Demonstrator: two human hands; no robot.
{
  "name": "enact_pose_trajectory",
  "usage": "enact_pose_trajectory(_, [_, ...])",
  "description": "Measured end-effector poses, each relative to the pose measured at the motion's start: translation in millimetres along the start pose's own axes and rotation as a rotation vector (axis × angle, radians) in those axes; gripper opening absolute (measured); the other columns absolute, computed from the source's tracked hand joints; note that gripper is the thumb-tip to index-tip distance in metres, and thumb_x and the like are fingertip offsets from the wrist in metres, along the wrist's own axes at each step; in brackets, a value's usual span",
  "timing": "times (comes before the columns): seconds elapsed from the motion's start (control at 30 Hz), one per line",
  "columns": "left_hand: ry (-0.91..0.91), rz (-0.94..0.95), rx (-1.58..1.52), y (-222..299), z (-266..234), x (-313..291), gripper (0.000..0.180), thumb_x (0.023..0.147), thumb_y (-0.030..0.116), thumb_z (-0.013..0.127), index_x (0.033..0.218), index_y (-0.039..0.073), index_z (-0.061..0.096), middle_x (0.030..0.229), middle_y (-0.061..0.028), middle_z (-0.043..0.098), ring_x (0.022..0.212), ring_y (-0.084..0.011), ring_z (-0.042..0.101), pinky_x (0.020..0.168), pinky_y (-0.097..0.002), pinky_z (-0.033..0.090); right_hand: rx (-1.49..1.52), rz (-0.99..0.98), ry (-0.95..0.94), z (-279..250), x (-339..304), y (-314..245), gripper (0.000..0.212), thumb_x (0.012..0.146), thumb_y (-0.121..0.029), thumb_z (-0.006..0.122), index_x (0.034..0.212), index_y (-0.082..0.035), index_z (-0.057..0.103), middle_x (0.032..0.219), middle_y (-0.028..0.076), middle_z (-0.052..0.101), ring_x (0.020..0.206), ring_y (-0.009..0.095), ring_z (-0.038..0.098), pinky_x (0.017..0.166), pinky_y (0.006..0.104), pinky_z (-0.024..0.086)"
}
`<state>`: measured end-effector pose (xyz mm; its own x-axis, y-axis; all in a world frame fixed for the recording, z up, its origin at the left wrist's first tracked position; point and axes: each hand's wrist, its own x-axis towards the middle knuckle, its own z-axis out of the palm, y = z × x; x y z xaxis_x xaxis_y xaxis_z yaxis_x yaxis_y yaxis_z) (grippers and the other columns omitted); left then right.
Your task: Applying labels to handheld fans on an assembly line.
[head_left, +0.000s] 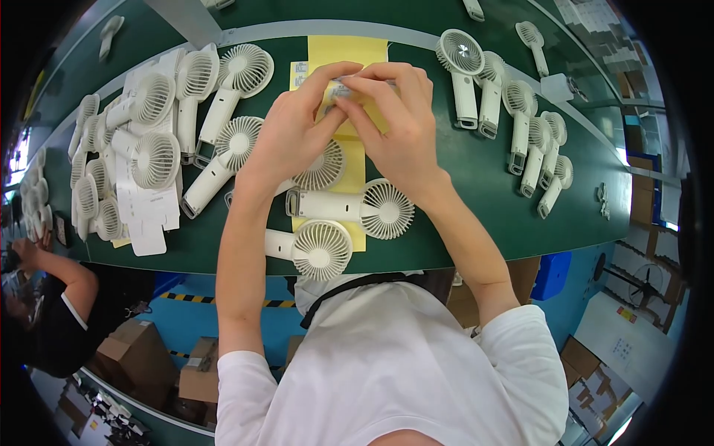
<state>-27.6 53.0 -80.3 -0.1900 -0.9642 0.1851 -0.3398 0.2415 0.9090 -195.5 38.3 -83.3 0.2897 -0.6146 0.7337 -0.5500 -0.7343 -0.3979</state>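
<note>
"While both bare hands crowd together above the table, what lies between them?"

"A small white label with fine dark print [340, 89], over the long yellow paper sheet [348, 46]. The print is too small to read."

"Any other writing?"

"Another white printed label [298, 73] sits at the sheet's left edge, just left of the hands, equally unreadable. I make out no brand."

"And the fingers?"

"On the left hand [291, 123] they curl inward, thumb and index tips close together beside the small label. The right hand [401, 119] bends toward it, index and thumb nearly meeting at the print. The knuckles partly screen the tips, so I can't tell which hand, if either, truly pinches it."

"How many fans?"

"Three white plastic handheld fans with round ribbed heads [388, 210] lie nearest the body, on or partly over the sheet; the left forearm covers part of two handles. One more white fan [239, 143] lies just left of that forearm. Six white fans in a loose group [462, 100] are on the right of the dark green tabletop [476, 201]."

"The left side?"

"A heaped pile of white fans [155, 160], at least ten, overlapping too much for a sure count, with flat white card pieces [149, 236] among them."
</note>
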Motion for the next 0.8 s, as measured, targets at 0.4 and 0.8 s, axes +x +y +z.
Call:
enact_pose_trajectory(0.4, [0.319,-0.068,-0.009,-16,-14,7,0.038,0.093,0.020,0.071,0.129,0.008,0.062,0.092,-0.0043,0.073,0.070,-0.0052,0.060,0.063,-0.0216,0.048,-0.152,0.511,-0.282,-48,-58,-8,0.095,0.075,-0.009,0.086,0.153,-0.006,0.031,0.106,0.009,0.056,0.080,0.019,0.058,0.070,0.0313,0.052])
enact_pose_trajectory(0.8, [0.400,-0.025,-0.267,-6,-14,9,0.037,0.096,0.014,0.070,0.130,0.003,0.061,0.108,-0.0068,0.071,0.092,-0.0087,0.067,0.078,-0.0217,0.053,0.418,1.016,-0.109,-69,-93,-2,0.070,0.096,-0.006,0.066,0.151,-0.001,0.024,0.078,0.003,0.062,0.063,0.007,0.051,0.058,0.0215,0.040])
